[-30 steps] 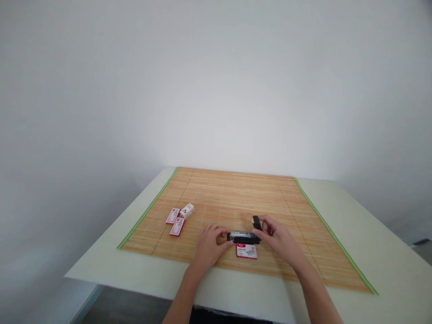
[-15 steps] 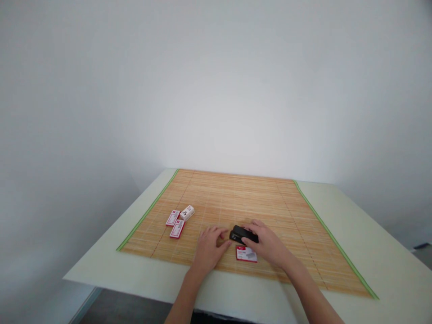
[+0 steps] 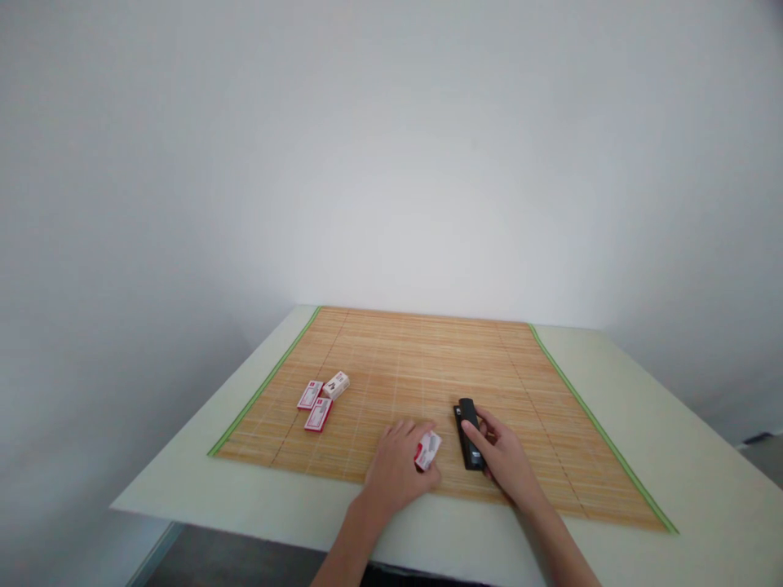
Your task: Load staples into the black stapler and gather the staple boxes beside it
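Observation:
My left hand [image 3: 396,465] grips a small red-and-white staple box [image 3: 427,450] near the front of the bamboo mat [image 3: 428,367], its fingers curled round the box. Just to the right, my right hand [image 3: 505,456] rests on a black stapler [image 3: 469,432] that lies closed on the mat, pointing away from me. The fingers lie along the stapler's right side with the thumb against it.
Three more small staple boxes [image 3: 320,399] lie together at the mat's left. The mat has green edges and covers most of a pale table [image 3: 673,424] set against a white wall. The table's front edge is close to my forearms.
The stapler was open, then shut under my right hand, and now lies turned lengthwise further right. My left hand has picked up the box that lay in front of the stapler.

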